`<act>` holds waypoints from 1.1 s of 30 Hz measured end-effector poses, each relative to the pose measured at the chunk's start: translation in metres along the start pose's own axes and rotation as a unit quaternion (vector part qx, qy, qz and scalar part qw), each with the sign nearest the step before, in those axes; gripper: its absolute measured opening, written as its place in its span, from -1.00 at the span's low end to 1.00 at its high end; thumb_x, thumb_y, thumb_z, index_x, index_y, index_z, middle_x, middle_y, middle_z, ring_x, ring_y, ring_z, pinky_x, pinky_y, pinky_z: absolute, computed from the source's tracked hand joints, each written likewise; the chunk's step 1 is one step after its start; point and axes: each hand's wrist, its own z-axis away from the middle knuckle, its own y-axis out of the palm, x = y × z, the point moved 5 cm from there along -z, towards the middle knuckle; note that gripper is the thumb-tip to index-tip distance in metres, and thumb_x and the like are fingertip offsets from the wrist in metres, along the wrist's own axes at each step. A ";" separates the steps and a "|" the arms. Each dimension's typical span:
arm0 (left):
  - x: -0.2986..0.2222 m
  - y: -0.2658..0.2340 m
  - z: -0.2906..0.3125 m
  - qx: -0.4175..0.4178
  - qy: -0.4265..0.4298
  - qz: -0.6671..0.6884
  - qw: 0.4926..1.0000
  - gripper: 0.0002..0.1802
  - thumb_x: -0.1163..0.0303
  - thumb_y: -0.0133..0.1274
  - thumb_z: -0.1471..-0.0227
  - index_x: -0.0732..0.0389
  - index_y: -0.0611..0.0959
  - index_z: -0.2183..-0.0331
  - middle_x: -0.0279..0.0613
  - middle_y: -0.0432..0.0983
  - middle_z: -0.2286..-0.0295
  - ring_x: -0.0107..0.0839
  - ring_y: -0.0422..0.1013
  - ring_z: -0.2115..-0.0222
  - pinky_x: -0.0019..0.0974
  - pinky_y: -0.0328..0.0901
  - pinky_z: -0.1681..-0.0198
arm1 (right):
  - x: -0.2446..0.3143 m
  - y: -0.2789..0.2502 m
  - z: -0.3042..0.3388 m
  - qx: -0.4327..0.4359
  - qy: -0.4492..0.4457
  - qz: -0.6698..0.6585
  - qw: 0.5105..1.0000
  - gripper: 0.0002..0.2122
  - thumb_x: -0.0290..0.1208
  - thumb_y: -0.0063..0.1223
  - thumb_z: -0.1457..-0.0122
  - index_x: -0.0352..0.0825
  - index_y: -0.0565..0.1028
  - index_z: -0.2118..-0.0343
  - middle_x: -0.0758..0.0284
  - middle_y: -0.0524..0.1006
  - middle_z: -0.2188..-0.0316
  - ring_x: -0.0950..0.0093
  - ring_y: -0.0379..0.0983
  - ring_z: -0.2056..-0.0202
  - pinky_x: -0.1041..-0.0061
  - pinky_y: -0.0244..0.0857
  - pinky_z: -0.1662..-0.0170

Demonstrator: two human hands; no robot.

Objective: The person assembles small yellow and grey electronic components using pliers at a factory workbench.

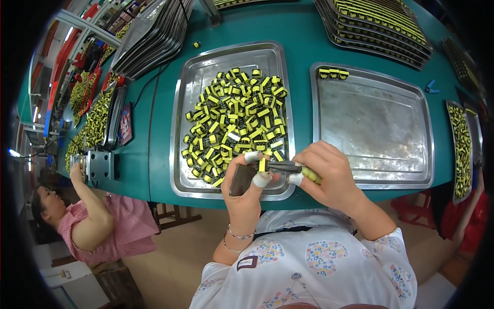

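Note:
A small yellow-and-black coil transformer (263, 165) is pinched between the white-taped thumb and a taped finger of my left hand (244, 202). Against that palm lies a dark flat block (241, 180); what it is I cannot make out. My right hand (330, 176) is closed round a pliers-like hand tool (286, 166) with dark tapered jaws and a yellow-green grip. Its tip meets the transformer's side. Beneath my left hand is the near edge of a metal tray (178, 131), which holds a loose heap of similar transformers (236, 121).
Right of it, a second metal tray (373, 121) carries a short row of transformers (333, 74) in its far left corner. Stacked trays (378, 31) stand behind, more (154, 38) at far left. A blue tool (432, 87) lies on the right. A co-worker (100, 224) sits left.

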 end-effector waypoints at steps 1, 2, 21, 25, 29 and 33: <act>-0.001 0.000 0.000 0.004 0.014 -0.007 1.000 -0.59 0.42 0.20 0.02 0.32 0.44 0.14 -0.10 0.46 0.26 -0.47 0.43 0.38 -0.29 0.47 0.29 | 0.000 0.002 0.000 0.012 0.000 0.005 1.000 -0.76 -0.52 0.16 0.25 -0.36 0.48 0.41 0.26 0.43 0.52 0.26 0.37 0.45 0.36 0.25 0.37; -0.002 0.000 0.001 0.008 0.027 -0.014 1.000 -0.59 0.43 0.20 0.01 0.33 0.43 0.14 -0.09 0.46 0.26 -0.45 0.44 0.37 -0.29 0.47 0.29 | -0.001 0.003 0.001 0.024 -0.001 0.010 1.000 -0.76 -0.52 0.16 0.26 -0.36 0.48 0.42 0.27 0.43 0.52 0.26 0.37 0.45 0.35 0.26 0.37; -0.010 0.003 0.005 0.030 0.068 -0.117 0.990 -0.64 0.43 0.15 -0.04 0.37 0.48 0.13 -0.13 0.47 0.25 -0.45 0.43 0.32 -0.41 0.34 0.21 | -0.002 0.003 0.005 -0.017 -0.029 0.026 0.999 -0.75 -0.52 0.18 0.29 -0.36 0.46 0.44 0.27 0.39 0.56 0.27 0.36 0.48 0.43 0.23 0.41; -0.008 0.007 -0.002 0.016 0.001 -0.005 1.000 -0.56 0.32 0.02 -0.15 0.40 0.38 0.03 0.05 0.51 0.24 -0.41 0.47 0.36 -0.32 0.49 0.30 | -0.016 0.007 0.007 -0.016 0.068 -0.163 0.984 -0.78 -0.49 0.19 0.10 -0.38 0.46 0.35 0.28 0.40 0.51 0.38 0.39 0.46 0.49 0.23 0.39; -0.002 0.013 -0.002 0.046 -0.056 0.028 0.997 -0.50 0.19 -0.05 -0.18 0.35 0.32 -0.01 -0.05 0.50 0.31 -0.46 0.47 0.41 -0.40 0.49 0.41 | -0.018 0.026 0.012 -0.007 0.163 -0.375 0.913 -0.75 -0.45 0.13 -0.09 -0.40 0.45 0.18 0.33 0.43 0.38 0.55 0.43 0.35 0.55 0.28 0.29; 0.001 0.014 0.000 0.036 -0.091 0.043 0.994 -0.50 0.18 -0.07 -0.19 0.35 0.31 -0.01 -0.09 0.49 0.35 -0.43 0.50 0.46 -0.39 0.51 0.46 | -0.011 0.034 0.007 0.041 0.218 -0.482 0.848 -0.74 -0.42 0.08 -0.15 -0.39 0.44 0.12 0.36 0.44 0.29 0.61 0.41 0.25 0.57 0.30 0.19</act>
